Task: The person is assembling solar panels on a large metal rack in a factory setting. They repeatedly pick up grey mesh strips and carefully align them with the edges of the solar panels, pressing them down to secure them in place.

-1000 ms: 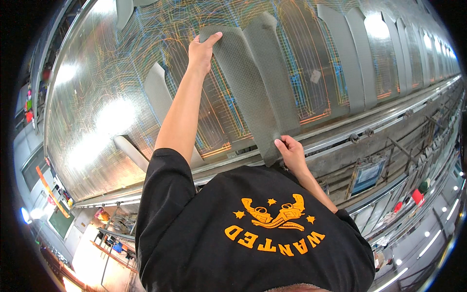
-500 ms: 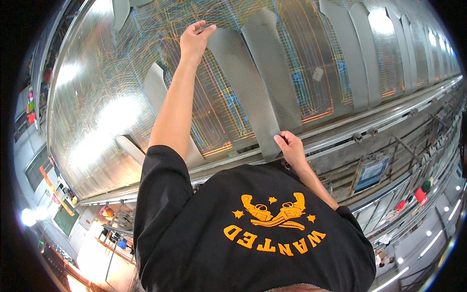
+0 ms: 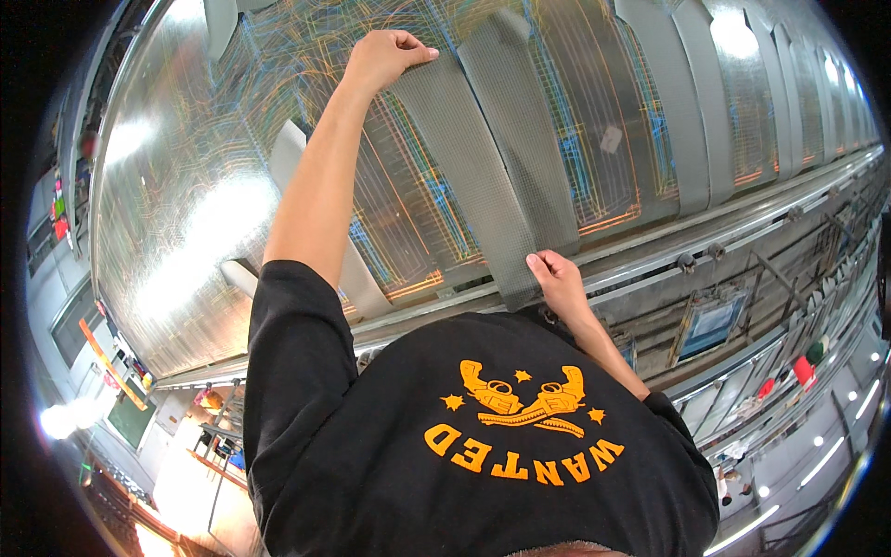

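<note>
Grey panel: fine mesh-like texture shown along its length on the long, tapering sheet (image 3: 464,167); it is laid on the worktop (image 3: 223,139), its lower end carried over the metal rail (image 3: 622,246).
Neighbouring panel: a similar grey piece (image 3: 515,111) is set just beside it on the right, with a narrow dark line seen between their upper parts.
Worktop lines: the shiny surface is covered with orange, yellow and blue outlines.
Shirt lettering: the black shirt (image 3: 371,483) is printed with orange letters (image 3: 522,469) in an arc, seen upside down, under crossed pistols and stars.
Left hand: the arm is stretched far forward; the grip (image 3: 399,56) is bunched at the panel's upper end, and whether cloth is pinched cannot be told.
Right hand: the elbow is bent; the lower edge is pinched by the grip (image 3: 557,283), thumb on top.
</note>
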